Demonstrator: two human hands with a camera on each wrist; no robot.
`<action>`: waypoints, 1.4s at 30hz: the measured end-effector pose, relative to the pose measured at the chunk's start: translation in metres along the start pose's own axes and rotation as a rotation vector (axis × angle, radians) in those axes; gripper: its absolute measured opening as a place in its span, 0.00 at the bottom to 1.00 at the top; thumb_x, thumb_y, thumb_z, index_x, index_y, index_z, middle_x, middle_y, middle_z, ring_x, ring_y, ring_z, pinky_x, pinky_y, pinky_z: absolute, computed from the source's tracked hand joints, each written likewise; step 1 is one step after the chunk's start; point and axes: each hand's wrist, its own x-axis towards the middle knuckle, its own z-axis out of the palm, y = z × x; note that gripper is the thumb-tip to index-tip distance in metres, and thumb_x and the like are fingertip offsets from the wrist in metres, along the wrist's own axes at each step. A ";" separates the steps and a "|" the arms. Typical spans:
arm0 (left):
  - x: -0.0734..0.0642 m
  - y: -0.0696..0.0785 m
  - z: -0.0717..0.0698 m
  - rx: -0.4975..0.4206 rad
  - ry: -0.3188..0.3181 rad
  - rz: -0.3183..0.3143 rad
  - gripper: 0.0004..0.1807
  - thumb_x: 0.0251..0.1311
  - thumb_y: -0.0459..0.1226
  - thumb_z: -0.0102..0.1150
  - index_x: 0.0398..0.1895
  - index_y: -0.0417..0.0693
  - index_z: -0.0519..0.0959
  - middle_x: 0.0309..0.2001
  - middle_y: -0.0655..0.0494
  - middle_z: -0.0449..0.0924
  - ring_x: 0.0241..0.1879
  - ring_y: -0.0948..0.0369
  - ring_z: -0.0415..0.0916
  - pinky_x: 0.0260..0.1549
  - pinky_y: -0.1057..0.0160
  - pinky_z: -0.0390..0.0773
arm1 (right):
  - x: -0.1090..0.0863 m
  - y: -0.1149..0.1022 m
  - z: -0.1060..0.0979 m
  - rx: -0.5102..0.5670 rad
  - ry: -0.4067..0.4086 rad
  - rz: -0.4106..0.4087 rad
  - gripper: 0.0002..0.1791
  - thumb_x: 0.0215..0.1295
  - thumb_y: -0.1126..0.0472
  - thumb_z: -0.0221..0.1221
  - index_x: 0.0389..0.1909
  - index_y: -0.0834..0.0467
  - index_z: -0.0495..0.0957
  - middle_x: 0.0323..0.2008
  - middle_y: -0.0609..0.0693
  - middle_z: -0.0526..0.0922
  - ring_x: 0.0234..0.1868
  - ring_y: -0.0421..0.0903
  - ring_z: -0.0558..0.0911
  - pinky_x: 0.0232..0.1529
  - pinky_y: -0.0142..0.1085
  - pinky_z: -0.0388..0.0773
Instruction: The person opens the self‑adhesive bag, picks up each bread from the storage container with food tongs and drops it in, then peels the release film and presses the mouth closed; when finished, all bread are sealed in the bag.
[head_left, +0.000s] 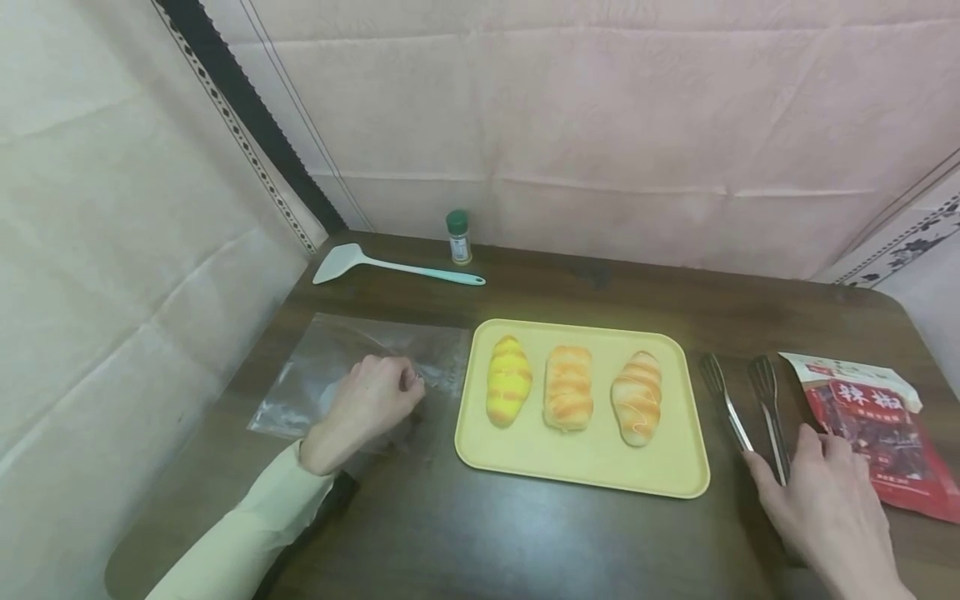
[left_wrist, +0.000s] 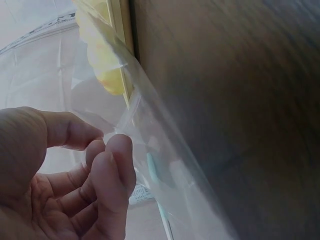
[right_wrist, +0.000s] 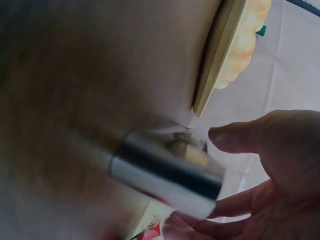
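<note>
A clear plastic bag [head_left: 307,375] lies on the left of the table, and my left hand [head_left: 371,400] is over it. In the left wrist view the thumb and fingertips [left_wrist: 115,155] pinch the bag's edge, and the bag's film [left_wrist: 165,130] rises in front of them. My right hand [head_left: 832,500] is at the near end of metal tongs [head_left: 776,433], whose two arms are spread. Thumb and fingers stand apart on either side of the tongs' shiny end [right_wrist: 170,170], not closed round it.
Between the hands a yellow tray [head_left: 577,471] bears a yellow bread roll [head_left: 509,379], a rectangular bread [head_left: 567,387] and a swirled bread [head_left: 637,400]. A red chili packet [head_left: 885,433] lies right of the tongs. Behind are a pale turquoise spatula [head_left: 405,267] and a green-capped spice jar [head_left: 459,242].
</note>
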 end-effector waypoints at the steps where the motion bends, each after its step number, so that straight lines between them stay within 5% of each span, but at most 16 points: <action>1: 0.000 0.000 0.000 -0.002 -0.002 0.000 0.10 0.66 0.37 0.61 0.25 0.50 0.79 0.23 0.56 0.79 0.22 0.58 0.73 0.23 0.62 0.70 | 0.001 0.002 0.000 -0.005 -0.030 0.006 0.38 0.71 0.52 0.67 0.57 0.84 0.66 0.50 0.86 0.69 0.49 0.83 0.72 0.41 0.72 0.72; 7: -0.001 -0.002 0.002 -0.013 0.003 -0.001 0.11 0.66 0.36 0.60 0.23 0.50 0.78 0.21 0.56 0.77 0.21 0.59 0.71 0.22 0.63 0.69 | 0.010 0.005 0.000 -0.009 -0.205 0.016 0.38 0.77 0.46 0.63 0.51 0.82 0.65 0.41 0.81 0.69 0.34 0.72 0.79 0.28 0.64 0.75; 17: -0.001 -0.002 0.003 -0.005 0.028 0.013 0.12 0.64 0.36 0.60 0.22 0.51 0.76 0.20 0.57 0.74 0.21 0.59 0.70 0.21 0.62 0.67 | 0.016 0.009 0.001 -0.013 -0.293 0.028 0.38 0.77 0.48 0.63 0.53 0.84 0.66 0.38 0.80 0.72 0.35 0.73 0.80 0.35 0.67 0.77; 31: 0.000 -0.004 0.004 -0.021 0.032 0.024 0.13 0.65 0.35 0.60 0.21 0.51 0.76 0.20 0.57 0.74 0.20 0.60 0.68 0.21 0.63 0.67 | 0.010 0.012 0.000 0.076 -0.250 0.059 0.43 0.79 0.49 0.59 0.68 0.87 0.60 0.53 0.89 0.67 0.51 0.84 0.75 0.51 0.76 0.73; 42: -0.001 -0.005 0.001 -0.016 0.028 0.020 0.12 0.66 0.36 0.60 0.22 0.50 0.77 0.20 0.57 0.75 0.19 0.60 0.69 0.20 0.63 0.67 | 0.000 -0.001 -0.010 0.134 -0.143 0.010 0.40 0.77 0.50 0.62 0.69 0.81 0.64 0.53 0.85 0.72 0.50 0.78 0.76 0.47 0.71 0.74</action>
